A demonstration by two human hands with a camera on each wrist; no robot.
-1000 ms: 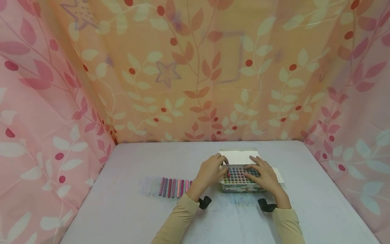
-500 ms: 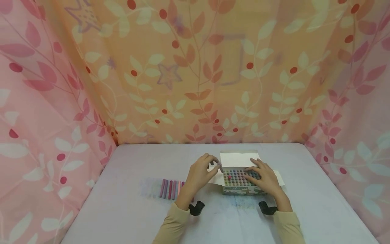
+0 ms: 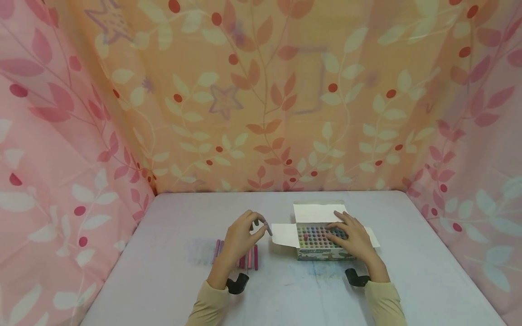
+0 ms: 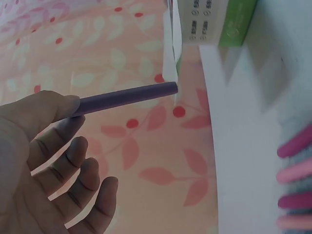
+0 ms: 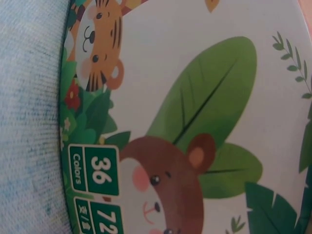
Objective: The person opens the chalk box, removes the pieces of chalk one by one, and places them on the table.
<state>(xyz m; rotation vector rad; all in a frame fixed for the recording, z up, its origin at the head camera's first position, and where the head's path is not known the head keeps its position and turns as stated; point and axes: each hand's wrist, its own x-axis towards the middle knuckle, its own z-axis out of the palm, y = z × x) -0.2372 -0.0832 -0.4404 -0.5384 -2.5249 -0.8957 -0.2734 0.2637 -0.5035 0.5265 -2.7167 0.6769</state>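
Observation:
My left hand (image 3: 238, 235) pinches a purple chalk stick (image 4: 126, 100) between thumb and index finger, the other fingers loosely bent. It hovers over a row of pink and purple chalk sticks (image 3: 255, 258), covering part of it. To its right stands an open cardboard box (image 3: 326, 255) filled with upright chalks, their round ends showing. One red chalk (image 3: 306, 237) pokes up above the others. My right hand (image 3: 354, 235) rests on the box's right side with fingers spread over the chalk ends. In the right wrist view, only the box's printed animal front (image 5: 195, 97) shows.
The box's left flap (image 3: 285, 235) sticks out sideways and its white lid (image 3: 316, 213) is folded back. Chalk smudges (image 3: 197, 251) mark the pale tabletop left of the row. Floral curtains (image 3: 261, 113) close in the back and sides.
My left hand has drawn the purple chalk up out of the box and carried it left past the flap, toward the row. The right hand has stayed on the box.

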